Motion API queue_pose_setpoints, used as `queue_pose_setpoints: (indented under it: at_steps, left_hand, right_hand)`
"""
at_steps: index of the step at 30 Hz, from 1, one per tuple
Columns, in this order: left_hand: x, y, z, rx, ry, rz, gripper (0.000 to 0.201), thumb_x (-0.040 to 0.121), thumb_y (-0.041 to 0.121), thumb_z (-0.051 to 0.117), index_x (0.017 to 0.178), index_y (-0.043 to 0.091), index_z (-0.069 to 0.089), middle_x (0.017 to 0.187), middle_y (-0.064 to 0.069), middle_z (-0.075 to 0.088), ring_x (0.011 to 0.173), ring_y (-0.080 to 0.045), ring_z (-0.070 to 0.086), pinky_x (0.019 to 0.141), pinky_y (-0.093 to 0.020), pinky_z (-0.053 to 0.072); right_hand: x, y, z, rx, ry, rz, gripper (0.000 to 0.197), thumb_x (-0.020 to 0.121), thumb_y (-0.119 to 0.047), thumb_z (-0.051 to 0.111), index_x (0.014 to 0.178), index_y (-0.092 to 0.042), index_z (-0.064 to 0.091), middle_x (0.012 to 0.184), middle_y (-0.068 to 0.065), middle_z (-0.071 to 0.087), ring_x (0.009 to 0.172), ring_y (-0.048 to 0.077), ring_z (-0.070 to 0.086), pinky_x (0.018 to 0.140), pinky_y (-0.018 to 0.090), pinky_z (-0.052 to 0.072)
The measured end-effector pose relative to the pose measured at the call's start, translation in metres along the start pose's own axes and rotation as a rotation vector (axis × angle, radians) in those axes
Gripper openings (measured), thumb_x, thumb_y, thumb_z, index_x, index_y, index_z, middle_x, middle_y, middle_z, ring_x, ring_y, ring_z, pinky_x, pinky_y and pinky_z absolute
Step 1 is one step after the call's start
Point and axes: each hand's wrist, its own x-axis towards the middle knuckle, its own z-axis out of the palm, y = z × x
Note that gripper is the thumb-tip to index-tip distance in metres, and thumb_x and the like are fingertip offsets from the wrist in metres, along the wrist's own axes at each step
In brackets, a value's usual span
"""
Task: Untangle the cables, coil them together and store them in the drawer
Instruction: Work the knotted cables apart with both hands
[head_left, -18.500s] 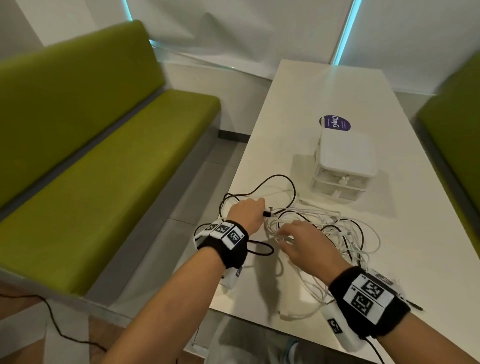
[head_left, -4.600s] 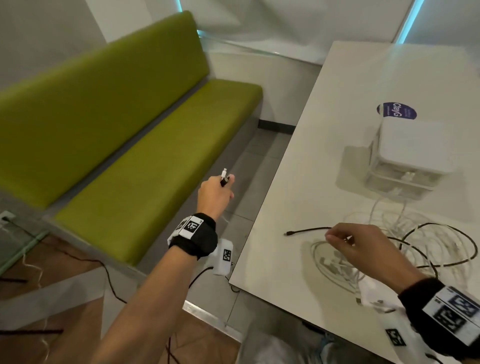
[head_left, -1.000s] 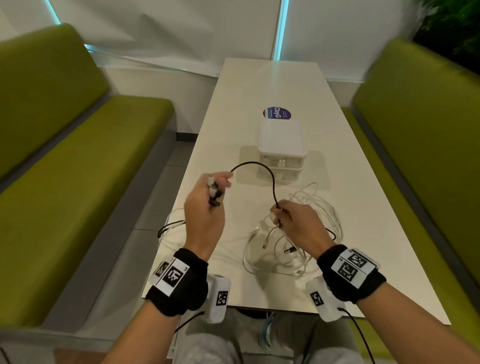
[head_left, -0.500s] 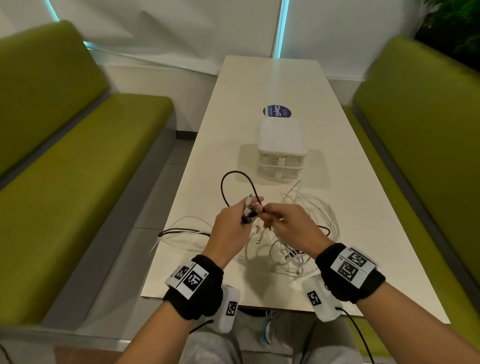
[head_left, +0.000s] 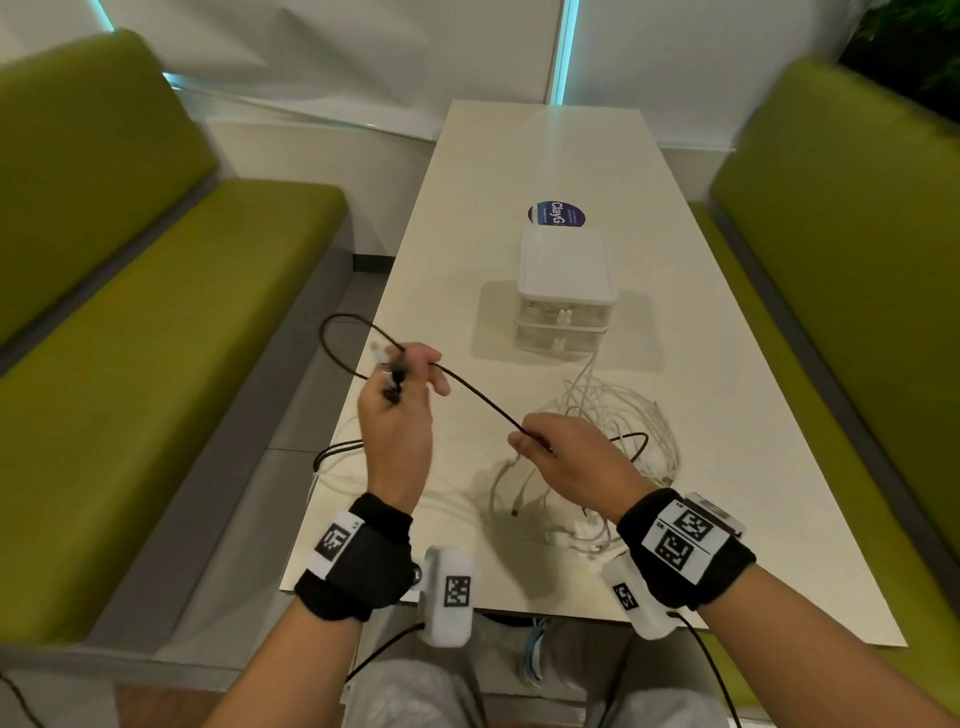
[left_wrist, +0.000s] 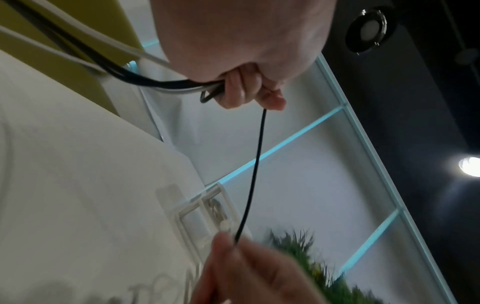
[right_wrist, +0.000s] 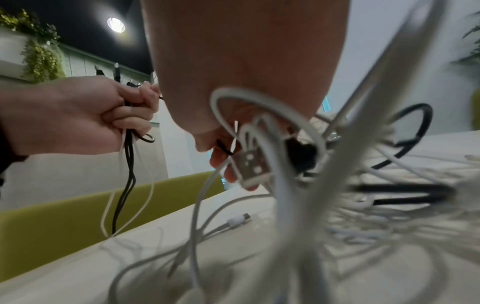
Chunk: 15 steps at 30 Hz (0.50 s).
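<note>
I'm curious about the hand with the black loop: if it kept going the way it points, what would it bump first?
Probably nothing: the left hand points past the table edge; depth's unclear.

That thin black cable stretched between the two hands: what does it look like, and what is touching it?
The black cable is a thin, flexible cord with a matte, dark sheath. The left hand grips it along with white strands, and a small loop arcs up beyond that fist. From there it runs in a nearly straight, taut line to the right hand, which pinches it. Past that hand it curves down into the white cable tangle on the table.
</note>
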Motion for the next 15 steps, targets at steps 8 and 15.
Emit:
queue_pose_setpoints:
  at_steps: [8, 15]
  left_hand:
    - [0.006, -0.01, -0.018, 0.264, -0.003, -0.188, 0.03, 0.104, 0.029, 0.043, 0.112, 0.018, 0.07, 0.117, -0.004, 0.069, 0.09, -0.041, 0.061, 0.082, -0.049, 0.051]
    - [-0.018, -0.03, -0.009, 0.828, -0.356, 0.015, 0.096, 0.087, -0.013, 0.045, 0.153, 0.04, -0.002, 0.114, 0.008, 0.063, 0.098, -0.017, 0.064, 0.085, -0.033, 0.052]
  right_hand:
    - [-0.006, 0.005, 0.003, -0.05, -0.005, 0.03, 0.041, 0.104, -0.039, 0.035, 0.066, -0.025, 0.031, 0.06, -0.004, 0.044, 0.058, 0.016, 0.042, 0.061, 0.036, 0.034]
    - [-0.005, 0.004, 0.006, -0.059, -0.018, 0.017, 0.04, 0.104, -0.043, 0.032, 0.075, -0.016, 0.043, 0.069, 0.007, 0.059, 0.066, 0.025, 0.054, 0.066, 0.04, 0.045]
